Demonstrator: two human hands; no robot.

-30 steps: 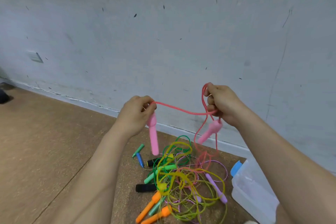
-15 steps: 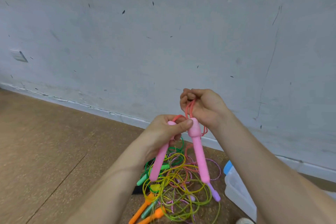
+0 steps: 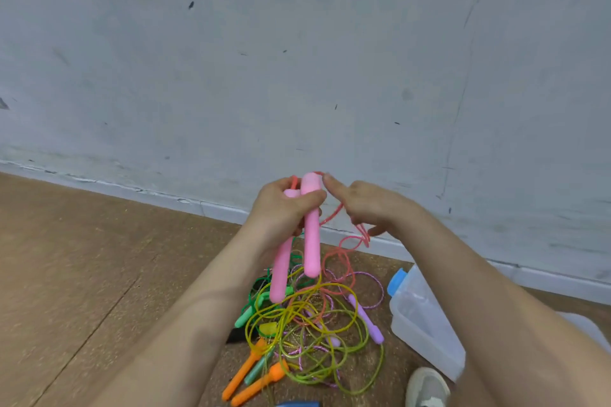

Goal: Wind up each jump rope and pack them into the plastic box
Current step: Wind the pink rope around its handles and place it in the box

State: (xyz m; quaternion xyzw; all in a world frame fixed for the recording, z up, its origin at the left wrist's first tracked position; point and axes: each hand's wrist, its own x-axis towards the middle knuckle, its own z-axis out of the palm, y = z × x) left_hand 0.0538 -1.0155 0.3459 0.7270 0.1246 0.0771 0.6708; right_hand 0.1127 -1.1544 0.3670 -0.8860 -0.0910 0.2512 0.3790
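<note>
Fingers of the left hand [image 3: 284, 208] are curling around both pink handles [image 3: 311, 241]. The right hand [image 3: 373, 208], at three o'clock, is hovering slack-fingered over the pink cord [image 3: 334, 214]; the plastic box [image 3: 426, 330] is sitting at four o'clock.

Scuffed pale wall [image 3: 297, 59]; white baseboard [image 3: 132, 187]; brown cork-like floor [image 3: 82, 258].

light: even, soft | shadows: faint | focus: slightly soft | edges: wide-angle curved
</note>
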